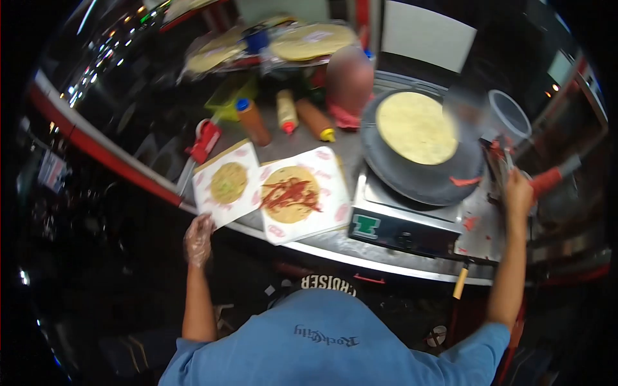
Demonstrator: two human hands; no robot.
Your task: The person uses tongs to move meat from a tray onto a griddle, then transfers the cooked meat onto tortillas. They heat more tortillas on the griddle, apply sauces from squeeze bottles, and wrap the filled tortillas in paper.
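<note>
My left hand point(198, 241), in a clear plastic glove, pinches the lower left corner of a white printed paper point(204, 177). A small flatbread with a pale green topping point(228, 183) lies on that paper. Beside it, a second printed paper point(331, 186) carries a flatbread with red strips point(290, 195). At the right, my right hand point(517, 190) is closed around a thin metal utensil, apparently tongs point(507, 154), beyond the griddle's right edge. A large pale flatbread point(417, 127) rests on the round dark griddle point(415, 183), with a red strip point(465, 181) near its rim.
Sauce bottles point(253, 122) and a red dispenser point(205, 140) lie behind the papers. Farther back are bagged flatbreads point(312, 42). A clear round container point(508, 116) stands behind the right hand. Below the griddle is its metal base point(405, 235); a yellow-handled tool point(460, 283) hangs over the counter edge.
</note>
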